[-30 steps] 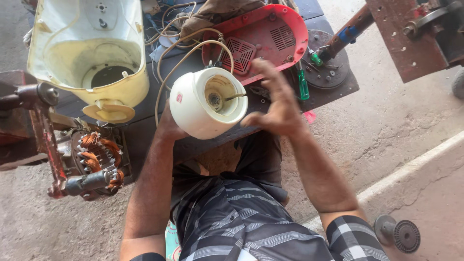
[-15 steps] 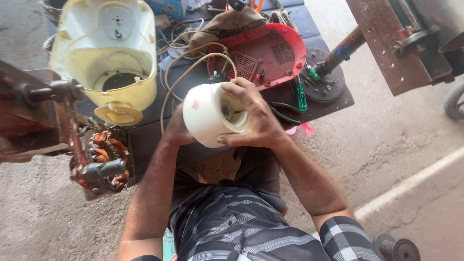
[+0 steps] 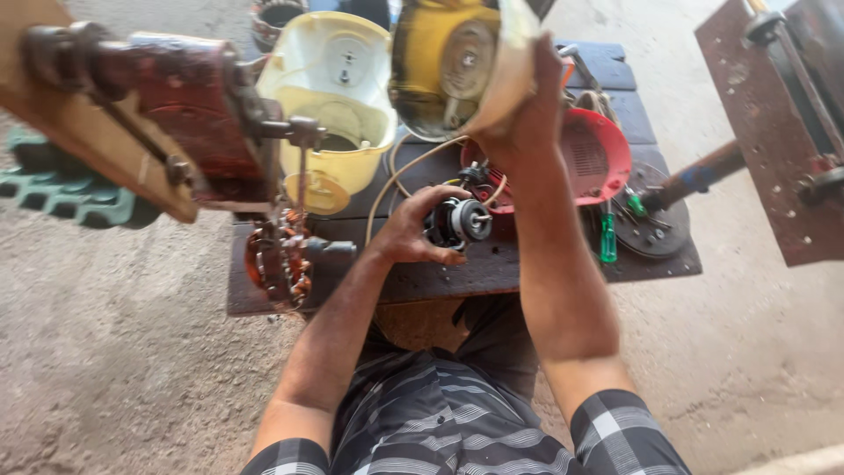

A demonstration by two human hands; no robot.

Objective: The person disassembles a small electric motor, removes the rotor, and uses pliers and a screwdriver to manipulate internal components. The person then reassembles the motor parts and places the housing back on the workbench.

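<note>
The left hand [image 3: 411,230] curls around a small motor [image 3: 457,222] resting on the dark wooden board [image 3: 457,277], just in front of the red cover [image 3: 598,158]; the right hand [image 3: 526,119] grips a yellowed housing [image 3: 453,66] raised above that board

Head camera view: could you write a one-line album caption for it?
Left hand grips a small black-and-silver motor on the dark wooden bench while the right hand lifts a cream plastic housing.

no packages, no labels, no signs, no screens visible anywhere around the workbench
</note>
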